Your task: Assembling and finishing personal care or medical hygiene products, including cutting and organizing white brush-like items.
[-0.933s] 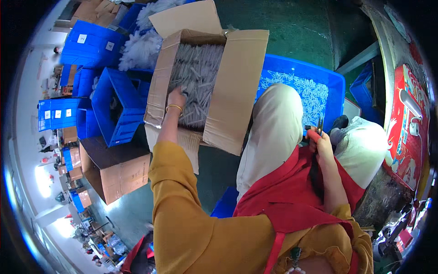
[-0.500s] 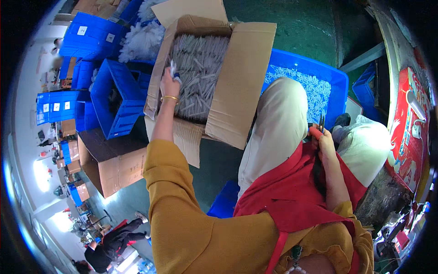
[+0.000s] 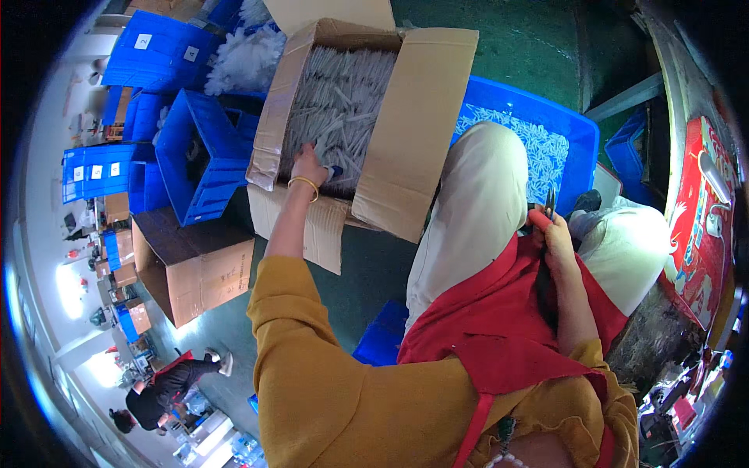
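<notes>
My left hand [image 3: 310,165], with a gold bangle on the wrist, reaches into an open cardboard box [image 3: 417,117] packed with clear plastic-wrapped sticks [image 3: 343,101]. Its fingers close around a few of them near the box's front. My right hand [image 3: 552,234] rests on my lap above a red apron [image 3: 499,312] and grips a small pair of cutters with red handles [image 3: 544,212].
A blue bin [image 3: 538,117] of small white pieces sits behind my knee. Blue crates [image 3: 191,156] and a brown carton [image 3: 191,269] stand to the left. A red packet [image 3: 698,210] lies at the right. Another person [image 3: 168,386] crouches at lower left.
My left hand has drawn back from deeper in the box toward its front edge, closing on a few wrapped sticks. The right hand has stayed on my lap.
</notes>
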The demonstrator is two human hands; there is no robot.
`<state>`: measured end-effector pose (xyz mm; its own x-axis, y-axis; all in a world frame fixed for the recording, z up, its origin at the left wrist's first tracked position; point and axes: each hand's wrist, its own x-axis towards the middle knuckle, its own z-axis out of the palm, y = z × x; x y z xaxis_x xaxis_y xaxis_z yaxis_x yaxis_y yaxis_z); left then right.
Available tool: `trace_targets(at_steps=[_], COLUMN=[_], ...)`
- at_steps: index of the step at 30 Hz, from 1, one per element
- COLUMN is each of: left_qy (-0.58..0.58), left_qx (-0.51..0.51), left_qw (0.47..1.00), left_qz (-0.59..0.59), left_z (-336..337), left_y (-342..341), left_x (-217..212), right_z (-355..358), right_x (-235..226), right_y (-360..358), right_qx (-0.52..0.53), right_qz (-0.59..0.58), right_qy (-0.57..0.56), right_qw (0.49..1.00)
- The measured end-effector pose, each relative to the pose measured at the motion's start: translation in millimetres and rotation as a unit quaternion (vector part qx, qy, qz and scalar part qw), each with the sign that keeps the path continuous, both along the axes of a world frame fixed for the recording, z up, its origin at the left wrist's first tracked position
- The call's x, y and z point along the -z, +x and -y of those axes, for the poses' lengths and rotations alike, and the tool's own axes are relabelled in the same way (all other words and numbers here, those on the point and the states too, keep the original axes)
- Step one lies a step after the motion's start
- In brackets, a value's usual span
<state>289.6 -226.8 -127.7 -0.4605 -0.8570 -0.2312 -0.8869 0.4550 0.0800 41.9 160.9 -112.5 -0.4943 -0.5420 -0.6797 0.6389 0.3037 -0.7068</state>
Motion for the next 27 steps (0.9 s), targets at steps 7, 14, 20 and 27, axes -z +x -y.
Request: trace_targets(at_steps=[7,14,20,27], left_qy=[0.064,0.048,0.169,0.055], left_qx=[-0.015,0.005,-0.100,-0.061], left_qw=[0.991,0.987,0.978,0.993], left_qz=[0.115,0.153,0.073,-0.080], left_z=[1,-5,53,15], left_y=[-35,-43,-12,-7], left_x=[-19,-20,-1,1], right_z=[0,1,3,-1], right_x=[-1,-6,-2,-1], right_y=[1,2,4,1], right_qx=[0.006,0.020,0.009,0.013], right_qz=[-0.010,-0.016,-0.014,-0.019], right_qy=[0.010,0.010,-0.006,-0.006], right_qw=[1.000,1.000,1.000,1.000])
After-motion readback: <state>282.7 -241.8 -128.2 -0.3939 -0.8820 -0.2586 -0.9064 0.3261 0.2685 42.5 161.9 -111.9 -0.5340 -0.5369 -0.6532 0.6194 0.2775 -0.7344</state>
